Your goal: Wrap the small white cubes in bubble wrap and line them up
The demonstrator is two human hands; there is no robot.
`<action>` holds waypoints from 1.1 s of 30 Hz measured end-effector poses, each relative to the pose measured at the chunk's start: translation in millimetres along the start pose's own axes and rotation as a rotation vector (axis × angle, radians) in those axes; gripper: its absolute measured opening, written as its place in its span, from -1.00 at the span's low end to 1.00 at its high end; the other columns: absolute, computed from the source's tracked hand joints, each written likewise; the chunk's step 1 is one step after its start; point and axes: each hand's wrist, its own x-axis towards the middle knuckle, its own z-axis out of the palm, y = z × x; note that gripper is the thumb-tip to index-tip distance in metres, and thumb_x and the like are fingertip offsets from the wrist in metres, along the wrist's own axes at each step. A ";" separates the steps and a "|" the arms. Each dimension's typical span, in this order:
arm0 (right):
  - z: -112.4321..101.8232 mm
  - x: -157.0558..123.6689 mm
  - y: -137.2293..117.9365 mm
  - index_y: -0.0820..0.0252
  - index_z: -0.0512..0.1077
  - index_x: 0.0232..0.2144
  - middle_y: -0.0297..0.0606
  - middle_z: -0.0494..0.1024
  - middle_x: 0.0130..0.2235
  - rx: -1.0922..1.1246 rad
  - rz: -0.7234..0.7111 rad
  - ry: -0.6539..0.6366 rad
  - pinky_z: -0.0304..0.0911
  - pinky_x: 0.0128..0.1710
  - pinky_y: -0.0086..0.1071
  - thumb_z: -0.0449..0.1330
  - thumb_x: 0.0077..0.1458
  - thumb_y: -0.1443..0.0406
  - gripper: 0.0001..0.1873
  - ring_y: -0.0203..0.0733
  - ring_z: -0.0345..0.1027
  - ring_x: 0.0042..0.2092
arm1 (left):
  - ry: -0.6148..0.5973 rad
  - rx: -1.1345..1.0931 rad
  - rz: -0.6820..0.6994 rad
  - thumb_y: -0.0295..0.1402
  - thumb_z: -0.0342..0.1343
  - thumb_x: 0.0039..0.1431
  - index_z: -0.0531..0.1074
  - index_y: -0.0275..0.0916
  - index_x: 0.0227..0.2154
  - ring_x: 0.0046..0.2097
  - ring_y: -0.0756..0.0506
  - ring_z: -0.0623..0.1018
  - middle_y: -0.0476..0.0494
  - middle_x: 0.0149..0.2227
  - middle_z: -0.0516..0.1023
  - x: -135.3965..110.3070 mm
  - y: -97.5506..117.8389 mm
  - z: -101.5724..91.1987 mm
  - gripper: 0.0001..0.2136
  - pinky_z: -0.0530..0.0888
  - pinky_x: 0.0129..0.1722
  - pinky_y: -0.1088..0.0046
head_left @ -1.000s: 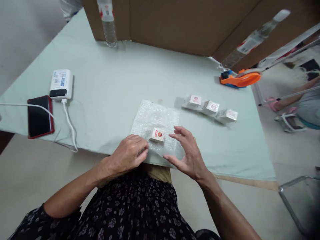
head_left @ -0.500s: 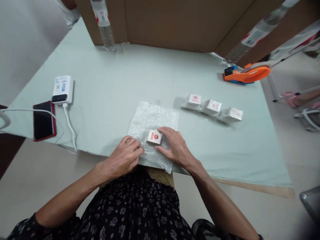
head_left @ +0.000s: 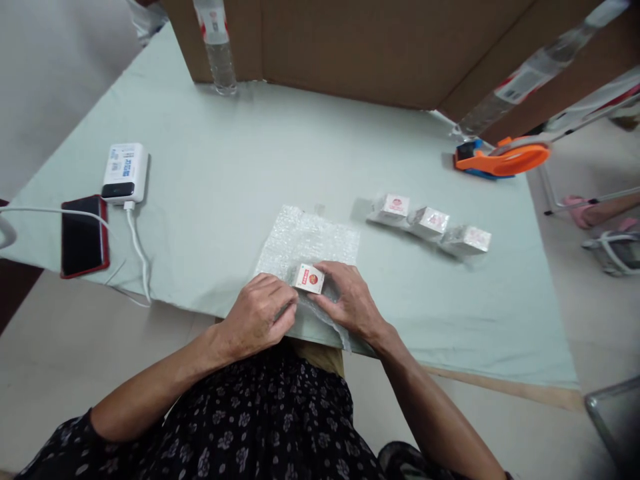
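A small white box (head_left: 309,279) with red print lies on a sheet of bubble wrap (head_left: 320,237) near the table's front edge. My right hand (head_left: 349,298) grips the box's right side between thumb and fingers. Close to the box's left side, my left hand (head_left: 261,309) is closed in a pinch on the near left part of the bubble wrap, whose near edge is lifted. The left fingertips are partly hidden.
To the right sit three wrapped boxes (head_left: 397,205) in a row. An orange tape dispenser (head_left: 505,159) lies behind them. Bottles (head_left: 220,60) stand against a cardboard panel (head_left: 345,50) at the back. On the left are a white power bank (head_left: 125,172), a cable and a phone (head_left: 84,237).
My left hand has moved right and closed on the bubble wrap, lifting its near edge. My right hand has closed in on the box. The whole view has shifted slightly.
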 end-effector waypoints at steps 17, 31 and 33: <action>-33.0 -0.6 -21.8 0.05 0.45 -0.30 -0.17 0.48 0.09 0.099 0.078 0.040 0.30 0.10 0.01 0.22 0.17 0.19 -0.91 0.05 0.37 0.14 | -0.100 -0.046 -0.216 -0.32 0.05 0.21 0.44 -0.22 -0.39 -0.35 -0.04 0.48 -0.04 -0.41 0.55 45.4 -12.1 -11.3 -0.87 0.42 -0.28 0.39; -11.2 5.7 -14.3 0.07 0.39 -0.44 -0.27 0.61 -0.17 0.307 0.198 0.174 0.39 -0.06 -0.20 0.18 0.18 0.24 -0.86 -0.13 0.50 -0.12 | -0.077 -0.396 -0.431 -0.36 0.16 0.08 0.45 -0.26 -0.45 -0.31 0.00 0.51 -0.04 -0.32 0.60 47.6 -34.7 3.7 -0.92 0.40 -0.32 0.50; -8.8 4.3 -13.9 0.07 0.39 -0.44 -0.28 0.61 -0.19 0.316 0.205 0.183 0.40 -0.08 -0.22 0.19 0.17 0.25 -0.86 -0.14 0.51 -0.15 | -0.077 -0.395 -0.427 -0.36 0.16 0.08 0.45 -0.26 -0.45 -0.35 0.02 0.47 -0.01 -0.38 0.57 46.0 -34.4 5.2 -0.92 0.36 -0.37 0.53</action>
